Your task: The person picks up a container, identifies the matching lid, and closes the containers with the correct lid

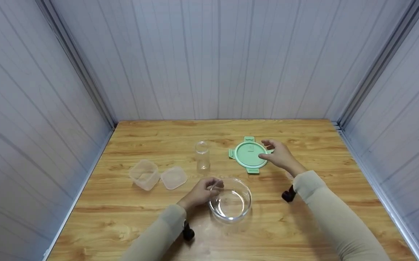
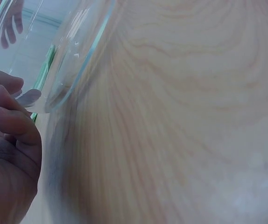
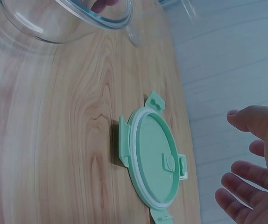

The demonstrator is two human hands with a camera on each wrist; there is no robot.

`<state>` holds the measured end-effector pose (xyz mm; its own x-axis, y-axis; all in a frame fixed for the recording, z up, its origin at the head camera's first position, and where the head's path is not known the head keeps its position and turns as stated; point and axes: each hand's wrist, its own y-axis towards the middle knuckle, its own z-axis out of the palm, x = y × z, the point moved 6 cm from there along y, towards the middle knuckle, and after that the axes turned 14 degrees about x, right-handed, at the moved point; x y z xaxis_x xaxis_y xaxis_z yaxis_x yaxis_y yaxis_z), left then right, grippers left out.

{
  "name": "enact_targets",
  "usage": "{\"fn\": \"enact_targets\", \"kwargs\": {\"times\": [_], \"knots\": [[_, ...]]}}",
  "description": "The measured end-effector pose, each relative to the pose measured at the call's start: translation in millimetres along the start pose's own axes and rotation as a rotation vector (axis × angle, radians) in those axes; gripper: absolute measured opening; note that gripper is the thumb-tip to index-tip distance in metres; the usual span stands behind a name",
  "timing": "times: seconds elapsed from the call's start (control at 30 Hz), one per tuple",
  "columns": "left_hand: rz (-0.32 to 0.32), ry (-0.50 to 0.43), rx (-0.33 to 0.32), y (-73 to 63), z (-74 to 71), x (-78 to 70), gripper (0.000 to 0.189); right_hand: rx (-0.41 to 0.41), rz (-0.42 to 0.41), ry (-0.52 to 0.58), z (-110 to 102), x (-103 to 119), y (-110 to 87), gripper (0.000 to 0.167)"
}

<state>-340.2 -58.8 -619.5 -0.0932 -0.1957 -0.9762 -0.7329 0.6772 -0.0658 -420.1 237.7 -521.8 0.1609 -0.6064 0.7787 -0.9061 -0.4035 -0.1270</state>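
A round clear glass bowl (image 1: 230, 201) stands on the wooden table in front of the person. The left hand (image 1: 203, 192) grips its left rim, with fingertips showing inside the bowl through the glass. In the left wrist view the curled fingers (image 2: 15, 109) lie against the bowl's wall. Farther back lies a round green lid (image 1: 250, 155) with snap flaps around its edge and a pale sealing ring. The right hand (image 1: 278, 156) is over the lid's right side, fingers spread and nothing between them. In the right wrist view the lid (image 3: 155, 156) lies flat, apart from that hand.
An upright clear glass cylinder (image 1: 203, 157) stands behind the bowl. To the left are a frosted square container (image 1: 144, 175) and its flat frosted lid (image 1: 174, 178). Ribbed panel walls (image 1: 216, 61) enclose the table's back and sides. A small clear piece (image 1: 289, 175) is partly hidden by the right wrist.
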Motion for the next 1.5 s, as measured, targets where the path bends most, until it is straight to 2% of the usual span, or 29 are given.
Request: {"fn": "enact_targets", "kwargs": {"times": [0.27, 0.73, 1.1, 1.33, 1.5], "knots": [[0.02, 0.002, -0.006, -1.1, 0.1, 0.4, 0.033, -0.027, 0.031, 0.058, 0.1, -17.2, 3.8, 0.063], [0.006, -0.007, -0.011, -3.8, -1.7, -1.5, 0.038, -0.058, 0.11, 0.186, 6.1, -45.8, 11.2, 0.07], [0.019, 0.015, -0.013, -3.8, -0.6, -2.5, 0.036, -0.072, 0.155, 0.19, 8.1, -64.4, 10.7, 0.073], [0.01, 0.01, -0.011, -2.8, 0.6, -2.6, 0.036, -0.051, 0.191, 0.175, 11.9, -73.6, 12.8, 0.078], [0.01, 0.04, 0.002, -1.6, 0.6, -3.0, 0.038, -0.036, 0.205, 0.172, 11.8, -79.0, 17.5, 0.083]]}}
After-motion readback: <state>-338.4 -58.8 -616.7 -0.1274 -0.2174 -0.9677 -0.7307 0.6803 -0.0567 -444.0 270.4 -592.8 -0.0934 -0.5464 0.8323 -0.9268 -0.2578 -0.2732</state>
